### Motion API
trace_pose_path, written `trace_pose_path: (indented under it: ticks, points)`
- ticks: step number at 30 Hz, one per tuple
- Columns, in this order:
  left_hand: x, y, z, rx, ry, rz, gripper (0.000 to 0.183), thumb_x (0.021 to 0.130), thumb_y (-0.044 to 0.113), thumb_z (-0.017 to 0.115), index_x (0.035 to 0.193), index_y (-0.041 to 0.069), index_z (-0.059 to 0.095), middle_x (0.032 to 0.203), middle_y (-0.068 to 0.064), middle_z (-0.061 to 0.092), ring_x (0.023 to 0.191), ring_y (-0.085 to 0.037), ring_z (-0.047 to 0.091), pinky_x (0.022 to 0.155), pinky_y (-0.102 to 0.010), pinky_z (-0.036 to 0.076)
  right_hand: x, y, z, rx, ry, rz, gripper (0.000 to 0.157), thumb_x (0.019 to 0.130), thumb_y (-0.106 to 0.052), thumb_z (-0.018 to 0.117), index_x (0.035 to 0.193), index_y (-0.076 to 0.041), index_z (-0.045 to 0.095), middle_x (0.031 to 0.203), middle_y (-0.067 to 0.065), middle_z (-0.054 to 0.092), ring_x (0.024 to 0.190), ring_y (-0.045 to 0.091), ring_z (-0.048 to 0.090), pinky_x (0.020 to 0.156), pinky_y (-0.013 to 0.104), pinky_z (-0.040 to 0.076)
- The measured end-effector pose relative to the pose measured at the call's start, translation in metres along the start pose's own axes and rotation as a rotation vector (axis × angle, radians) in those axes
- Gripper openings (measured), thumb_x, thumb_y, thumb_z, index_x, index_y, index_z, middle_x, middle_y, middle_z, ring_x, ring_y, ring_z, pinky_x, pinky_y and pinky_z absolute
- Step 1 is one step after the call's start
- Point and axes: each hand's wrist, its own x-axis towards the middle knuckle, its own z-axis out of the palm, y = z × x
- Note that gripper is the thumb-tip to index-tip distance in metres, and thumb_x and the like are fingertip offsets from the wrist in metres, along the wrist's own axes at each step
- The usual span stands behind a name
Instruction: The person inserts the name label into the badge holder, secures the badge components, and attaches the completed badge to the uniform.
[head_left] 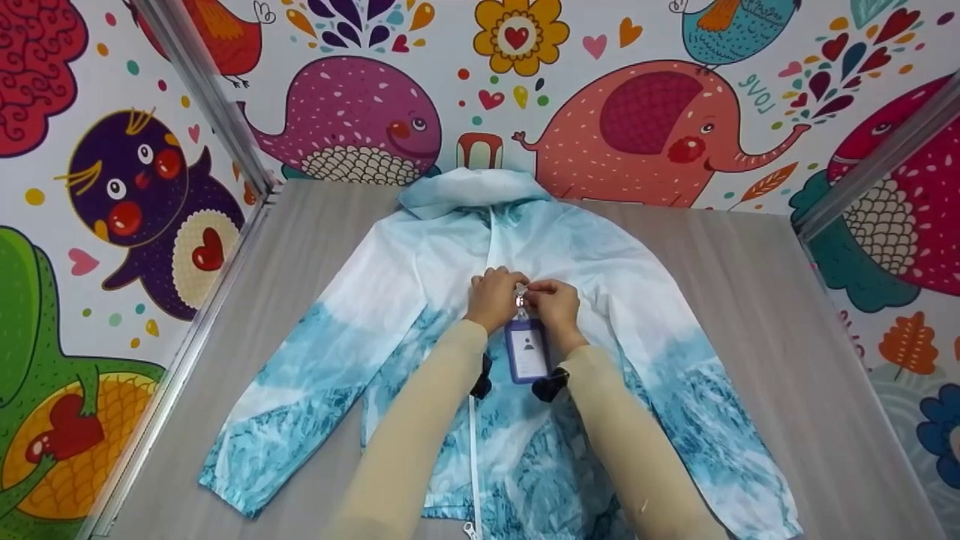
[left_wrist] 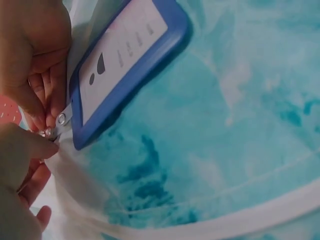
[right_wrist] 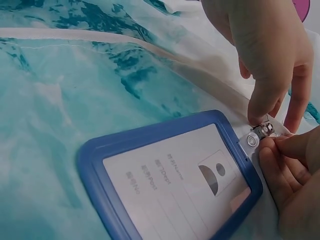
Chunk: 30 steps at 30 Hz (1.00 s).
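Observation:
A blue-framed ID badge (head_left: 528, 352) with a white card hangs from a metal clip (right_wrist: 268, 129) by a clear strap. It lies on the chest of a white and teal hooded jacket (head_left: 517, 450). My left hand (head_left: 493, 298) pinches the clip, its thumb pressed against the metal in the left wrist view. From the other side my right hand (head_left: 556, 304) pinches at the same clip, thumb and fingertips close together. White jacket fabric bunches right beside the fingertips, which partly hide the clip's jaws. The badge slants across the right wrist view, its printed side up.
The jacket is spread out on a wood-grain table (head_left: 300, 225), sleeves angled outward and hood at the back. A white zipper (head_left: 474, 450) runs down its front. Cartoon-printed walls (head_left: 465, 97) with metal edge strips enclose the back and sides.

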Motion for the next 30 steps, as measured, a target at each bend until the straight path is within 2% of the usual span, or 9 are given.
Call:
trace_pose_path:
  ticks: [5, 6, 10, 12, 13, 17, 23, 30]
  points:
    - [-0.001, 0.001, -0.001, -0.088, -0.027, 0.002, 0.032, 0.091, 0.006, 0.065, 0.121, 0.015, 0.070, 0.108, -0.011, 0.067, 0.101, -0.030, 0.063, 0.092, -0.049, 0.047, 0.001, 0.002, 0.000, 0.034, -0.010, 0.011, 0.015, 0.083, 0.008, 0.067, 0.097, 0.009, 0.072, 0.077, 0.008, 0.071, 0.063, 0.010, 0.064, 0.059, 0.022, 0.054]
    - [0.001, -0.003, 0.003, -0.110, -0.013, 0.015, 0.032, 0.090, 0.003, 0.065, 0.120, 0.014, 0.070, 0.106, -0.011, 0.067, 0.098, -0.029, 0.063, 0.090, -0.048, 0.048, 0.002, 0.003, 0.000, 0.049, -0.013, 0.015, 0.015, 0.083, 0.008, 0.067, 0.097, 0.009, 0.072, 0.076, 0.008, 0.071, 0.063, 0.010, 0.064, 0.059, 0.022, 0.054]
    - [-0.001, -0.003, 0.003, -0.210, -0.035, 0.008, 0.034, 0.090, -0.002, 0.059, 0.121, 0.009, 0.068, 0.109, -0.014, 0.067, 0.101, -0.029, 0.064, 0.093, -0.045, 0.050, 0.003, 0.004, 0.000, 0.081, -0.023, 0.027, 0.016, 0.083, 0.009, 0.067, 0.098, 0.010, 0.071, 0.073, 0.004, 0.069, 0.063, 0.009, 0.064, 0.058, 0.021, 0.054]
    - [-0.001, -0.003, 0.003, -0.230, -0.044, 0.013, 0.034, 0.091, -0.004, 0.058, 0.122, 0.007, 0.066, 0.112, -0.016, 0.067, 0.104, -0.030, 0.064, 0.094, -0.045, 0.050, 0.003, 0.005, 0.000, 0.082, -0.024, 0.027, 0.016, 0.083, 0.008, 0.067, 0.098, 0.010, 0.071, 0.073, 0.003, 0.069, 0.062, 0.009, 0.064, 0.058, 0.021, 0.054]
    - [-0.003, 0.001, -0.001, -0.240, -0.064, -0.001, 0.034, 0.092, -0.004, 0.057, 0.123, 0.006, 0.065, 0.114, -0.017, 0.067, 0.108, -0.032, 0.063, 0.097, -0.046, 0.050, 0.004, 0.005, 0.000, 0.081, -0.024, 0.025, 0.015, 0.083, 0.008, 0.067, 0.098, 0.010, 0.071, 0.073, 0.003, 0.069, 0.062, 0.009, 0.064, 0.058, 0.021, 0.054]
    - [-0.001, -0.002, -0.001, -0.254, -0.079, 0.000, 0.036, 0.093, -0.004, 0.057, 0.127, 0.006, 0.063, 0.114, -0.017, 0.066, 0.106, -0.031, 0.062, 0.096, -0.045, 0.050, 0.004, 0.007, 0.000, 0.091, -0.030, 0.026, 0.014, 0.084, 0.007, 0.066, 0.097, 0.009, 0.071, 0.073, 0.004, 0.068, 0.063, 0.010, 0.064, 0.059, 0.021, 0.054]
    - [-0.001, -0.008, -0.003, -0.330, -0.042, 0.000, 0.043, 0.090, -0.007, 0.058, 0.131, 0.005, 0.058, 0.109, -0.018, 0.066, 0.100, -0.030, 0.062, 0.092, -0.042, 0.051, 0.005, 0.008, 0.000, 0.176, -0.057, 0.074, 0.015, 0.086, 0.010, 0.064, 0.101, 0.010, 0.068, 0.072, 0.005, 0.069, 0.062, 0.011, 0.065, 0.059, 0.022, 0.054]
    - [-0.002, -0.016, -0.001, -0.384, 0.040, -0.020, 0.037, 0.091, -0.003, 0.063, 0.127, 0.004, 0.061, 0.102, -0.017, 0.068, 0.094, -0.031, 0.063, 0.089, -0.043, 0.051, 0.007, 0.010, 0.001, 0.169, -0.072, 0.070, 0.016, 0.087, 0.008, 0.065, 0.103, 0.012, 0.068, 0.070, 0.004, 0.067, 0.061, 0.009, 0.065, 0.058, 0.020, 0.054]
